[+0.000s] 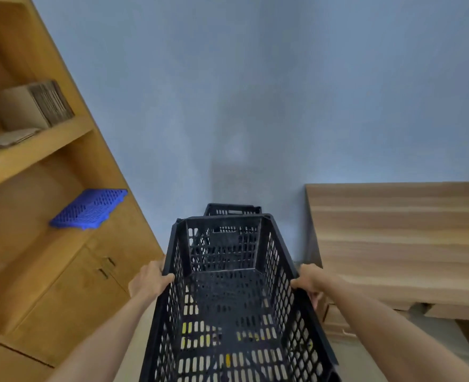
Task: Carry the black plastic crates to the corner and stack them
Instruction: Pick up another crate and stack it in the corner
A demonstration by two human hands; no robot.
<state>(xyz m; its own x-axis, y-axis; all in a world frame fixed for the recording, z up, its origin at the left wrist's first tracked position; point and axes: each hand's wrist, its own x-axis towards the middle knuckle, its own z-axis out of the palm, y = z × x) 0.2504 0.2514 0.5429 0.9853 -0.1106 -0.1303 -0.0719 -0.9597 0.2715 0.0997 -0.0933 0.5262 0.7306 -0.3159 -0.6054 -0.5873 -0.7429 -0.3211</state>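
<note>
Crate (227,299) in my grip, black and slotted all over, open side up, filling the head view from centre down to six o'clock. My left hand (152,279) clamps its left rim at about eight o'clock from the middle of the frame, thumb (165,277) hooked over the top edge and the other fingers hidden down the outside wall. My right hand (309,282) takes the opposite rim at about four o'clock, fingers curled round the edge, some of them showing below the rim on the outer side. Both forearms run in from the bottom corners.

Just past the far end of the crate I hold, at twelve o'clock from it, the rim of a second black crate (232,209) shows; it stands against the blue-grey wall (255,92), in the corner. Whether the two crates touch I cannot tell; the near one overlaps it in the view.

At nine o'clock stands a yellow-brown wooden shelf unit (48,150). On its upper shelf lies a cardboard box (32,106) with flat cardboard just beside it; on the shelf below lies a blue plastic grid panel (90,208), close to the front edge. Cabinet doors (70,293) with small handles sit beneath.

At three o'clock a stack of light wooden boards (393,238) lies against the wall, close to my right hand.
</note>
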